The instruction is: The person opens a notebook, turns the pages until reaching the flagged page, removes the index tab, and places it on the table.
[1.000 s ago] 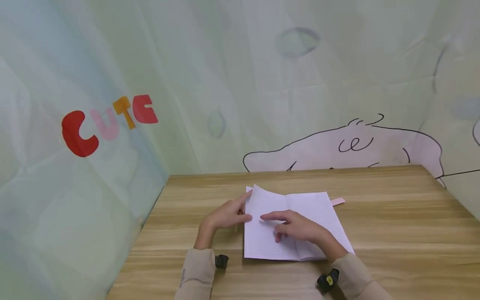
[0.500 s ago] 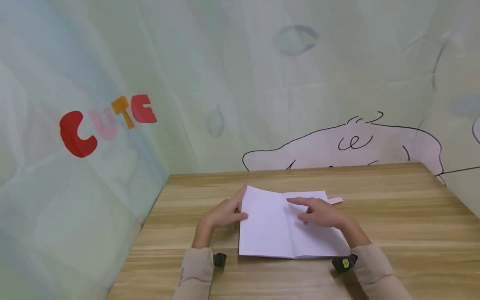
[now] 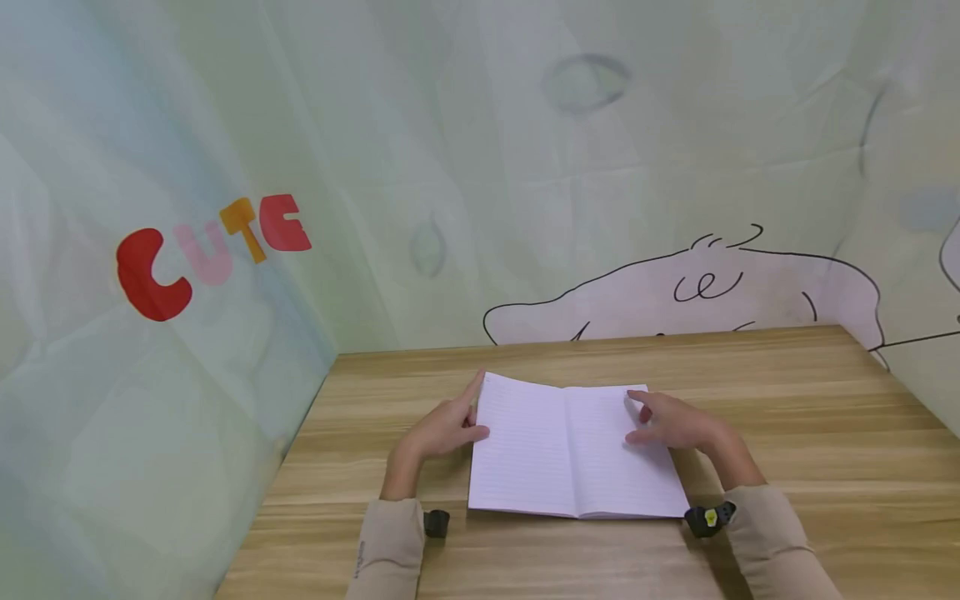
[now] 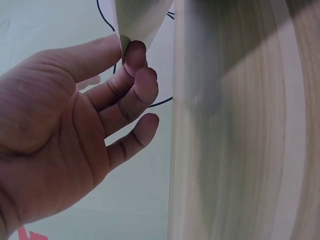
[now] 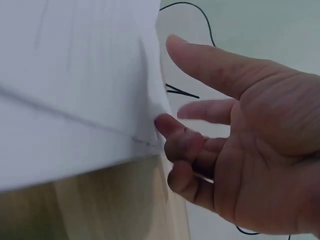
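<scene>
An open notebook with white lined pages lies spread on the wooden table in the head view. My left hand grips its left edge, thumb on the page and other fingers at or behind the edge. In the left wrist view, the thumb and index finger of the left hand pinch the notebook's edge. Over the upper right page is my right hand. Seen from the right wrist, the right hand has its thumb extended apart and a fingertip right at the edge of the page.
The wooden table extends on both sides of the notebook. Behind it hangs a pale green cloth backdrop with a cartoon outline, and coloured letters on the left. Small black devices, one a wrist camera, sit at both sleeves.
My right hand has swept from the left page across to the right page's outer edge. The left page now lies flatter under my left hand, and the pink tab is hidden.
</scene>
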Demonstrator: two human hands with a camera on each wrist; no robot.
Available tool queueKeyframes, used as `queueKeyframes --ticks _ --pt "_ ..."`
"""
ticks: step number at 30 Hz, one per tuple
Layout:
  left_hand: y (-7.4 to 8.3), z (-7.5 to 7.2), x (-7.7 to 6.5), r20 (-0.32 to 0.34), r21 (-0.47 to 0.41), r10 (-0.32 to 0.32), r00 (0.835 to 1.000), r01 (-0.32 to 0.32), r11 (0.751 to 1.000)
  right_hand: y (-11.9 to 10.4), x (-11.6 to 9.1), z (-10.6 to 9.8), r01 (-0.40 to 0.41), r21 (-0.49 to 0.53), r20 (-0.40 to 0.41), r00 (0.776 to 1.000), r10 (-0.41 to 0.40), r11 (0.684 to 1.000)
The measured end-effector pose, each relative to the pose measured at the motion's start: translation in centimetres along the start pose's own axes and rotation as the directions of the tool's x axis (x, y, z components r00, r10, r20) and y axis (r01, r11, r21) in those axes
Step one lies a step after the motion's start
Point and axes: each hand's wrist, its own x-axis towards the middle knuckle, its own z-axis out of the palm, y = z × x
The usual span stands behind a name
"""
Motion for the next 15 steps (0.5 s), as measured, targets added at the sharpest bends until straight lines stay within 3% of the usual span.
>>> queueKeyframes --ticks 8,15 --pt "-0.1 -0.2 -0.3 0.003 0.006 -0.015 1.000 0.015 1.000 -0.2 0.5 1.4 -0.112 -0.171 -0.041 0.994 0.106 0.979" --pt "0.0 -0.3 -0.3 0.013 0.007 -0.011 1.000 0.010 1.000 -1.0 0.5 1.8 -0.203 -0.244 -0.075 0.979 0.190 0.948"
